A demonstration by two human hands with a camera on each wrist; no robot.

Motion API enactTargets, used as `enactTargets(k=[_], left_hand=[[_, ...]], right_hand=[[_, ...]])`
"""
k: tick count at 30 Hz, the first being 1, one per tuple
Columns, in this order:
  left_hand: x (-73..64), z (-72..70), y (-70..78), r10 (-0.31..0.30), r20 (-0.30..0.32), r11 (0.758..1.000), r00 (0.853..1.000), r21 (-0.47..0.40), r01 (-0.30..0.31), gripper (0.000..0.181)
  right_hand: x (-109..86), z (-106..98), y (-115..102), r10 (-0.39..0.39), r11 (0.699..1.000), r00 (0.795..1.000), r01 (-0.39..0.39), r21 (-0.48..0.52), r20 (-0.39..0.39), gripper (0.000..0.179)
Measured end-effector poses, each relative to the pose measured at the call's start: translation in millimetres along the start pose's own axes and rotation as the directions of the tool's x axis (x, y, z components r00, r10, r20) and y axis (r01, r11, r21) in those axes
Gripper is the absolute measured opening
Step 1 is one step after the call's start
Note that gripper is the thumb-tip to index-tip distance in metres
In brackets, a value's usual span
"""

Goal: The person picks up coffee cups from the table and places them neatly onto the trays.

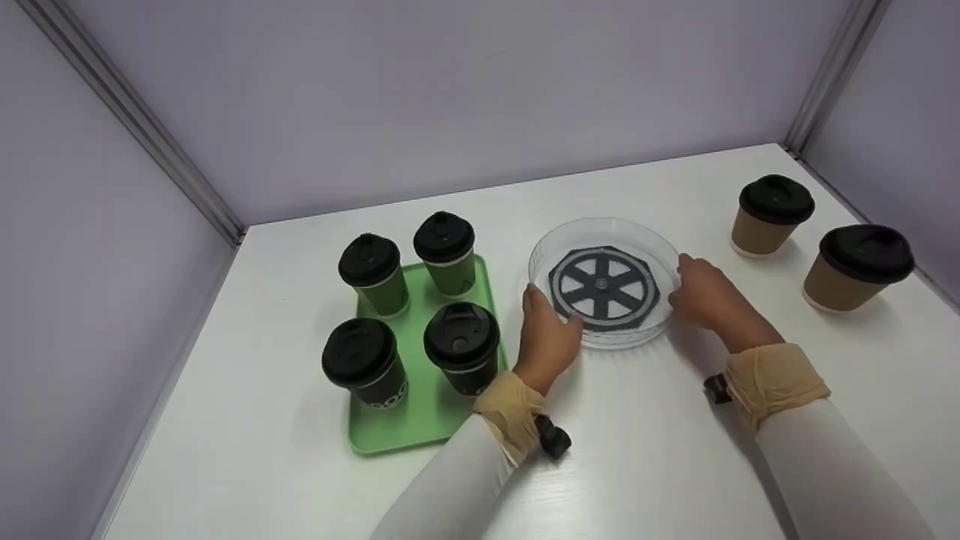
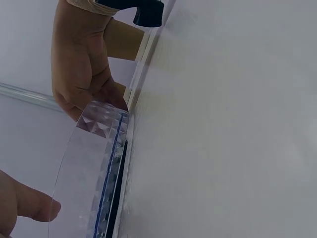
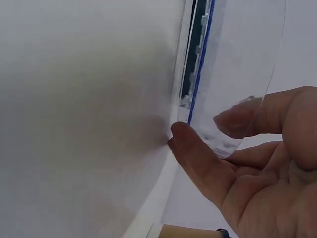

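Observation:
A clear round plastic turntable tray [image 1: 602,341] with a dark spoked base stands low at the white tabletop, between the two hands. My left hand [image 1: 549,337] grips its near left side. In the left wrist view the left thumb [image 2: 39,203] shows against the clear wall, with the other left fingers out of frame. Opposite, my right hand [image 1: 705,294] pinches the right side of the rim. The right wrist view shows the right thumb [image 3: 242,118] and a bent finger on either side of the clear wall.
Left of the turntable lies a green tray [image 1: 427,427] holding two green cups [image 1: 384,294] behind two dark cups [image 1: 382,382], all with black lids. Two brown lidded cups [image 1: 757,232] stand at the right. Pale wall panels [image 1: 480,97] border the table's back and sides.

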State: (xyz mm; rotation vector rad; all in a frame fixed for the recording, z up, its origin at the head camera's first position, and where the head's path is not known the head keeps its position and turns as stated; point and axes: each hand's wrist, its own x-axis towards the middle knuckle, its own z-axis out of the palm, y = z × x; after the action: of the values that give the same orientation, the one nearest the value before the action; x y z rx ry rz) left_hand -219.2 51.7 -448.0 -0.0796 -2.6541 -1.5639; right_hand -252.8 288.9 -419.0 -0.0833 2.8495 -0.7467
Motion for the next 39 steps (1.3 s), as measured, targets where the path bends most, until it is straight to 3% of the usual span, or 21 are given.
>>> enactTargets(k=[12, 21, 30, 39], left_hand=[[-13.7, -5.1, 1.3, 0.0, 0.072, 1.0, 0.997, 0.009, -0.001, 0.082], [-21.5, -6.6, 0.3, 0.038, 0.126, 0.999, 0.991, 0.031, -0.042, 0.083], [-28.1, -11.4, 0.4, 0.075, 0.162, 0.996, 0.984, 0.032, -0.081, 0.083], [-33.3, -15.5, -3.1, 0.033, 0.15, 0.999, 0.988, 0.015, -0.036, 0.09]], right_hand=[[-27.1, 0, 3, 0.02, 1.0, 1.0, -0.02, 0.013, 0.004, 0.067], [-40.2, -3, 5, 0.046, 0.999, 0.999, -0.045, -0.016, 0.025, 0.069], [-54.5, -5, 7, 0.011, 0.998, 1.0, -0.012, -0.056, -0.016, 0.061], [-59.5, -6, 2, 0.036, 0.998, 0.999, -0.036, -0.052, -0.005, 0.073]])
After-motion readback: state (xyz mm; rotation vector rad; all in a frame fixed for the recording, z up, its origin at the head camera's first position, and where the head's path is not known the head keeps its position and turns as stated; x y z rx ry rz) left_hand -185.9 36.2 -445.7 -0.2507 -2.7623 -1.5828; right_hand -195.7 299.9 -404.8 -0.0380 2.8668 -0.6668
